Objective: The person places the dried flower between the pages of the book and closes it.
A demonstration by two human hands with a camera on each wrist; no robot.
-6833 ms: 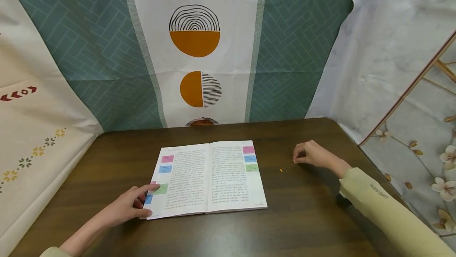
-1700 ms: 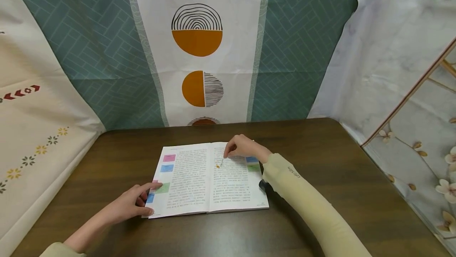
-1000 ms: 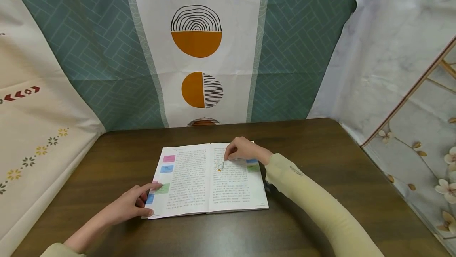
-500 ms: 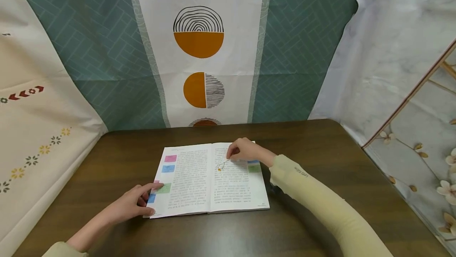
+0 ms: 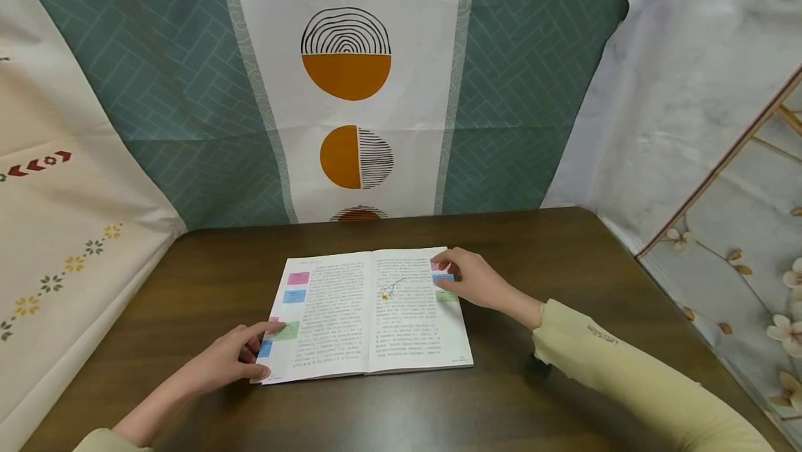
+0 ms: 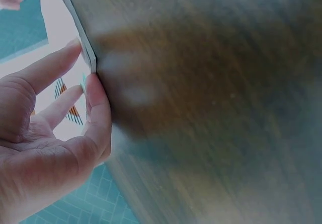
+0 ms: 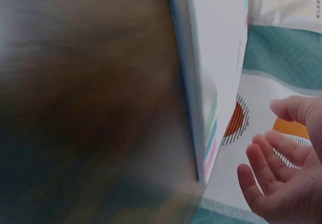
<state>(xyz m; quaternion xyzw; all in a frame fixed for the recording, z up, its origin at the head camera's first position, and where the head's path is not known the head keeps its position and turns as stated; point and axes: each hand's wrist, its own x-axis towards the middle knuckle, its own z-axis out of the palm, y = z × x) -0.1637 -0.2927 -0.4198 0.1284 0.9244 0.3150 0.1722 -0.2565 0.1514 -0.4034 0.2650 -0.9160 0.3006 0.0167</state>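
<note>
An open book [image 5: 407, 333] with pink, blue and green tabs along both outer margins lies on the table. On its right page rests a thin, sprig-like thing [image 5: 385, 296] with fine stems and an orange-yellow tip, resembling a dried flower. My left hand [image 5: 228, 358] holds the book's left edge, its thumb on the page near the lower corner and forefinger over the green tab. The left wrist view shows fingers [image 6: 95, 103] curled at that edge. My right hand [image 5: 482, 281] hovers by the right page's tabs, fingers loosely bent and holding nothing.
The dark wooden table [image 5: 301, 417] spreads around the book on all sides. A patterned green and white cloth [image 5: 520, 125] hangs behind its far edge. Light cloths hang at the left, with stitched flowers, and at the right, with printed blossoms [image 5: 786, 326].
The right hand pinched the sprig-like thing, brought it from the table at right onto the right page, let go and drew back rightward. The left hand stayed at the book's edge.
</note>
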